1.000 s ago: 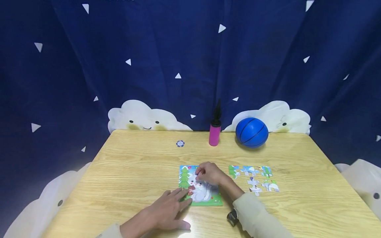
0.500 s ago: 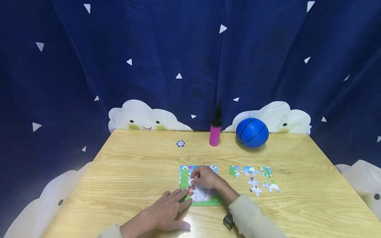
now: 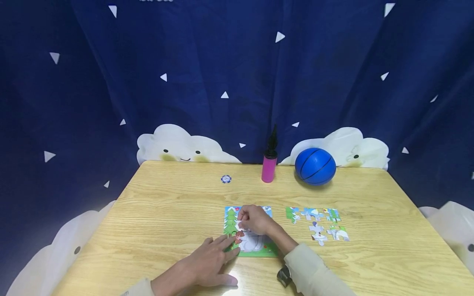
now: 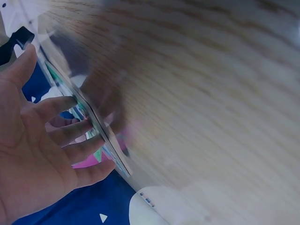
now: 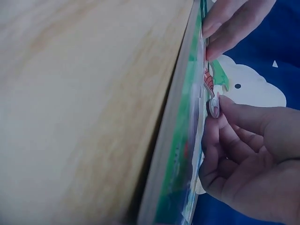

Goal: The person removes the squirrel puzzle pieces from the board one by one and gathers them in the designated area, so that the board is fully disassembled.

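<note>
Wooden table [image 3: 163,213]: puzzle board [image 3: 268,249] near centre. Right hand [image 3: 255,220] pinches puzzle piece [image 5: 213,106] directly over board; left hand [image 3: 207,265], fingers straight, presses board's near-left edge.

On your surface [image 3: 166,213], the puzzle board [image 3: 230,218] sits at lower centre, loose pieces [image 3: 318,224] to its right, pump [image 3: 269,164] and ball [image 3: 315,166] above.

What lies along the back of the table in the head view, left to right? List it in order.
Small blue-and-white disc → pink pump with black top → blue ball. All three stand apart from one another on the wooden table, in front of the dark blue curtain.
</note>
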A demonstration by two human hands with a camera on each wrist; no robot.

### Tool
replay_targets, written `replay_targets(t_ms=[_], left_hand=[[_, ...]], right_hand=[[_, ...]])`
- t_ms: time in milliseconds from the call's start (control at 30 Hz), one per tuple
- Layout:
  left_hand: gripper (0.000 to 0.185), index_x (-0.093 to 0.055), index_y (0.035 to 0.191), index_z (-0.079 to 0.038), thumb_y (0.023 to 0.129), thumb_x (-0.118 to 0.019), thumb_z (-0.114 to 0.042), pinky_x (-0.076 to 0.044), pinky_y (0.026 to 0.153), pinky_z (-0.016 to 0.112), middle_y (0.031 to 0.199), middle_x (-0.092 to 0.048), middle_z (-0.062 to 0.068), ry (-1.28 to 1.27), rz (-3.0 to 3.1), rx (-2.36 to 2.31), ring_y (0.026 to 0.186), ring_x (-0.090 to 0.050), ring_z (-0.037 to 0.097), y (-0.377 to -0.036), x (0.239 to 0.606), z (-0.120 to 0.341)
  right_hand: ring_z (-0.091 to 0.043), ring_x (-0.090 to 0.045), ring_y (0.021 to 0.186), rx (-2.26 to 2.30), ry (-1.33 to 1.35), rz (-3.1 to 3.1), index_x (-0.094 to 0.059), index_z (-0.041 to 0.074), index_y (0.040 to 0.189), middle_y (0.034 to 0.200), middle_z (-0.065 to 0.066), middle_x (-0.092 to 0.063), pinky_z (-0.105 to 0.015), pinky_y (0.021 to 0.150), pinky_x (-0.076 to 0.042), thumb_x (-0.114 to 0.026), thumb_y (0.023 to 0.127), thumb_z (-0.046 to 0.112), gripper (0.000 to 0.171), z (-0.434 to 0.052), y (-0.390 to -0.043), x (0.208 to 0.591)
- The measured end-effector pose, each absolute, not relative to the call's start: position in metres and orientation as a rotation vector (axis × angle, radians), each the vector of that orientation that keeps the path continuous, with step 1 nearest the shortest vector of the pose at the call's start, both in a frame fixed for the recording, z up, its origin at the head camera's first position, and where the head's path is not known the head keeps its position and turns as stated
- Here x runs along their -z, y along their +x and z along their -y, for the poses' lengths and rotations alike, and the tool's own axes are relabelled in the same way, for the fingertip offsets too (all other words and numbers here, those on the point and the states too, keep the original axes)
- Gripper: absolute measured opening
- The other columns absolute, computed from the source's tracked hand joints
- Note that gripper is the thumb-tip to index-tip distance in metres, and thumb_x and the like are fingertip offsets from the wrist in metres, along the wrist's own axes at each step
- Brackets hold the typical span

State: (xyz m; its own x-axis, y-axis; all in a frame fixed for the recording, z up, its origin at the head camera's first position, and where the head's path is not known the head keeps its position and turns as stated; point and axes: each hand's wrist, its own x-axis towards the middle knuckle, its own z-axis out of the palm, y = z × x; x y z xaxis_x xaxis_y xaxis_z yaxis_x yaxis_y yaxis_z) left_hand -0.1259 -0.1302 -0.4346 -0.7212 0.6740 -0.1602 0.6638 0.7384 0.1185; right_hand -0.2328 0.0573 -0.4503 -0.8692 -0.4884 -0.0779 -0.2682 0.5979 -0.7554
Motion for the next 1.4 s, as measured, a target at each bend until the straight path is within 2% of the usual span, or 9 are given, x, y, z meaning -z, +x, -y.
replay_targets(t_ms=[167, 500, 967, 1300, 1400], left_hand=[[0.075, -0.048, 0.14, -0.018, 0.084, -0.048, -0.068, -0.044, 0.097, 0.054, 0.149, -0.04, 0.013, 1.077, -2.753, -0.074, 0.135, -0.042, 0.033, -0.126, 0.435, 0.13], [0.074, -0.048, 0.14, -0.02, 0.084, -0.049, -0.068, -0.042, 0.1, 0.055, 0.149, -0.04, 0.011, 1.029, -2.732, -0.089, 0.136, -0.04, 0.032, -0.126, 0.433, 0.128], [0.075, -0.048, 0.14, -0.017, 0.084, -0.051, -0.066, -0.04, 0.101, 0.057, 0.15, -0.039, 0.012, 1.025, -2.729, -0.14, 0.136, -0.039, 0.034, -0.126, 0.434, 0.129], [0.074, -0.048, 0.14, -0.018, 0.084, -0.051, -0.067, -0.04, 0.101, 0.057, 0.151, -0.038, 0.011, 1.017, -2.727, -0.138, 0.137, -0.039, 0.034, -0.125, 0.433, 0.129], [0.074, -0.049, 0.139, -0.018, 0.084, -0.051, -0.066, -0.041, 0.1, 0.057, 0.15, -0.039, 0.012, 1.025, -2.733, -0.128, 0.136, -0.04, 0.034, -0.126, 0.434, 0.128]], right_hand=[[-0.008, -0.047, 0.054, 1.187, -0.598, -2.525, -0.062, 0.002, 0.084, 0.068, -0.003, -0.059, -0.017, 0.046, -0.037, -0.064, 0.082, -0.001, 0.004, -0.057, -0.232, 0.449], [-0.01, -0.048, 0.06, 1.21, -0.526, -2.547, -0.063, 0.004, 0.085, 0.07, -0.001, -0.058, -0.019, 0.05, -0.039, -0.065, 0.082, -0.001, 0.006, -0.066, -0.232, 0.439], [-0.015, -0.055, 0.064, 1.253, -0.531, -2.556, -0.06, -0.004, 0.089, 0.071, -0.007, -0.06, -0.019, 0.053, -0.04, -0.062, 0.084, -0.002, 0.005, -0.146, -0.238, 0.429], [-0.014, -0.049, 0.063, 1.218, -0.452, -2.552, -0.059, -0.003, 0.09, 0.072, -0.006, -0.057, -0.019, 0.049, -0.036, -0.062, 0.086, -0.001, 0.005, -0.195, -0.234, 0.429], [-0.016, -0.051, 0.064, 1.233, -0.458, -2.514, -0.059, -0.004, 0.091, 0.073, -0.008, -0.059, -0.021, 0.05, -0.039, -0.059, 0.087, -0.003, 0.004, -0.205, -0.233, 0.432]])
